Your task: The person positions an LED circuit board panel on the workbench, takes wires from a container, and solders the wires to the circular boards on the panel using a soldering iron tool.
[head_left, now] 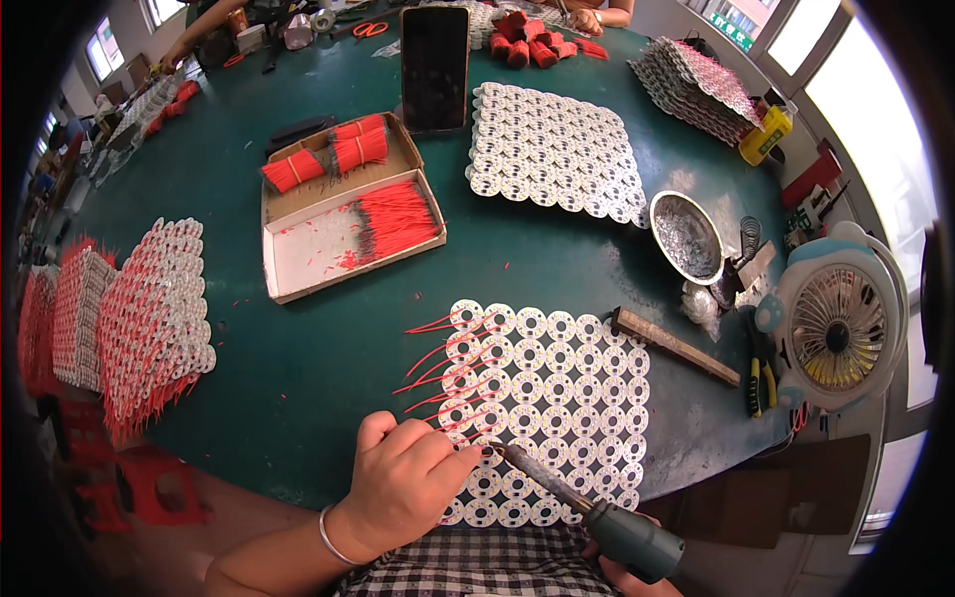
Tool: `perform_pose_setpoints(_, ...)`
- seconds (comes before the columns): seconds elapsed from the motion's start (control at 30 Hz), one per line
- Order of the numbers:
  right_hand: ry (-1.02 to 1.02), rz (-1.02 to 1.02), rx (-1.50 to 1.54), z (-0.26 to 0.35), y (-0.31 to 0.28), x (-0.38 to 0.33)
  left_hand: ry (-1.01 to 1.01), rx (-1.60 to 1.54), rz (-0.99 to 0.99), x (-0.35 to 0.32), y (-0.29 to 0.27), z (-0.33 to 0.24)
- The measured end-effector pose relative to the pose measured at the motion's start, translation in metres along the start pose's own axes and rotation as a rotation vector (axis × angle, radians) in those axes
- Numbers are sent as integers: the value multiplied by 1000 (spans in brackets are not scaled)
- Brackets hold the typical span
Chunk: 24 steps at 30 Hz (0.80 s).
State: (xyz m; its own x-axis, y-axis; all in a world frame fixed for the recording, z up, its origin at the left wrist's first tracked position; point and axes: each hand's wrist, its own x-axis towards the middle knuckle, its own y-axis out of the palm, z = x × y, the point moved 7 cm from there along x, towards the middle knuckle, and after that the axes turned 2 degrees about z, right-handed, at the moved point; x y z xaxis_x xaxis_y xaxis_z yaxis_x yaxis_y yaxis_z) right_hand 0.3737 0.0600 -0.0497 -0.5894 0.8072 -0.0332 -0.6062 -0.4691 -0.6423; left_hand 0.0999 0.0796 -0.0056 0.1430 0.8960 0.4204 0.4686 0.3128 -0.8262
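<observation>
A panel of round white LED boards (587, 388) lies on the table in front of me. Thin red wires (428, 367) stick out leftward from the boards along its left side. My left hand (410, 483) is closed in a pinch over the panel's lower left; whatever is between the fingertips is hidden. A soldering iron (633, 537) with a dark green handle is in my right hand (637, 572), which is mostly covered by that handle. The iron's tip meets the panel right beside my left fingertips. A wooden bar (676, 346) rests across the panel's upper right corner.
Cut red wires fill part of an open cardboard box (283, 291); a phone (435, 70) stands behind it. Another panel (552, 149) lies farther back. Rightward are a metal bowl (686, 237), pliers (762, 383) and a small fan (839, 333). Wired panels (159, 318) stack at left. Other people's arms show at the far edge.
</observation>
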Motion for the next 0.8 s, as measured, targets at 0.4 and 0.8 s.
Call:
perform_pose_setpoints(0.4,-144,-83,144,17,-5,16,-10,23,71,1,1,-1)
perform_pose_setpoints(0.8,31,-28,460,-1,-5,-6,38,46,-46,-2,-2,-13)
